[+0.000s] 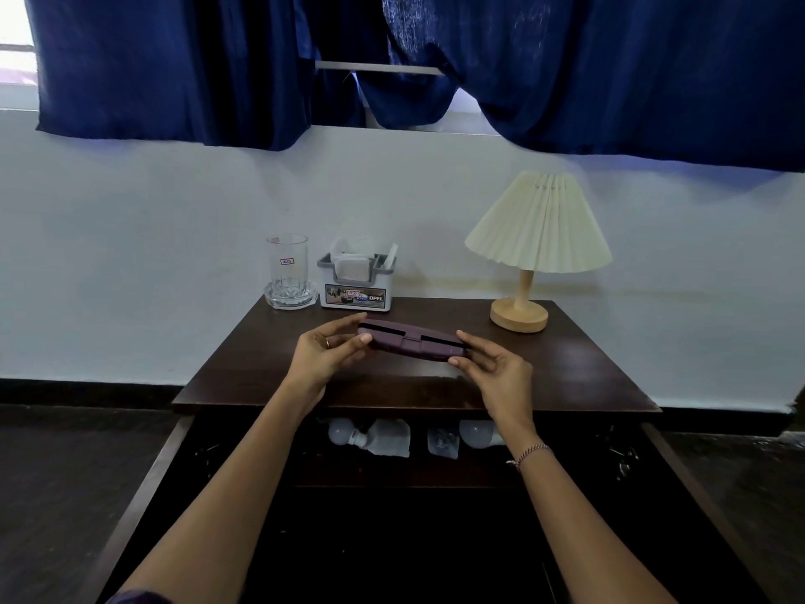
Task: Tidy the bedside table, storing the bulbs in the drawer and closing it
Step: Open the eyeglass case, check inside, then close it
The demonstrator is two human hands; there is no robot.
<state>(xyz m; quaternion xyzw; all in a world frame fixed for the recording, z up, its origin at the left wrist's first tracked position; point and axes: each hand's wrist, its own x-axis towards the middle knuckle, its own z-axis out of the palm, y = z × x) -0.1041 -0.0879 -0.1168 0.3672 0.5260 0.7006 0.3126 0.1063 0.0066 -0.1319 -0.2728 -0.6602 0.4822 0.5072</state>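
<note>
Both hands up over the bedside table (566, 364), at its middle. Left hand (324, 348) pinches the 9 o'clock end of a flat purple case (409, 342), thumb under, fingers over. Right hand (496, 377) pinches the 3 o'clock end the same way. Case held level, clear of the top, I think.

Drawer (143, 486) stands pulled out at 6 o'clock of the table. Left bulb (342, 431) and right bulb (477, 431) lie inside at its back edge, each beside a scrap of pale wrapping (390, 438). So storing looks done; the step in hand is tidying the case.

Next move, as I judge it: place the case squarely on the top or in the drawer, then free both hands and push the drawer front in, minding the bulbs.

Glass (287, 265) at 11 o'clock, napkin holder (355, 289) at 12, lamp (538, 224) at 2.

Hard to make out: the drawer floor is dark, my forearms cover part of it, and its front is cut off. What the case holds, I cannot tell.
</note>
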